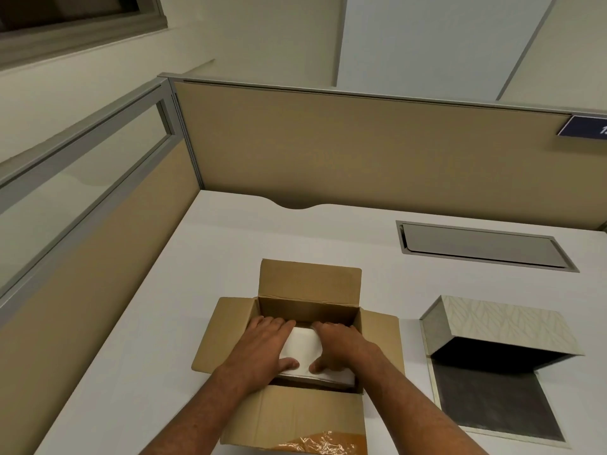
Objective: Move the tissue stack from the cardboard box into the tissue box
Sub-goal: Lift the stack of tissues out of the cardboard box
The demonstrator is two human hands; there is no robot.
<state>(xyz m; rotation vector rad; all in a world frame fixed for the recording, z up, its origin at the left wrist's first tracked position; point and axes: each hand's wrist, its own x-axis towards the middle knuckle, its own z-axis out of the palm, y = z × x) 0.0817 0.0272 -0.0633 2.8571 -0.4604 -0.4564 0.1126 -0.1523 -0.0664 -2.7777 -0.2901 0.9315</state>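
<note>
An open brown cardboard box (308, 285) sits on the white desk with its flaps spread. Inside lies a white tissue stack (303, 348). My left hand (262, 343) grips the stack's left side, fingers over its far edge and thumb on its near edge. My right hand (338, 346) grips the right side the same way. The stack still sits within the box walls. To the right stands the tissue box (502, 323), leaf-patterned, its hinged lid raised and its dark inside showing.
A white desk (184, 290) is bounded by tan cubicle partitions (361, 152) at the back and left. A grey metal cable hatch (483, 246) is set into the desk behind the tissue box. Crumpled clear tape (322, 443) clings to the cardboard box's near flap.
</note>
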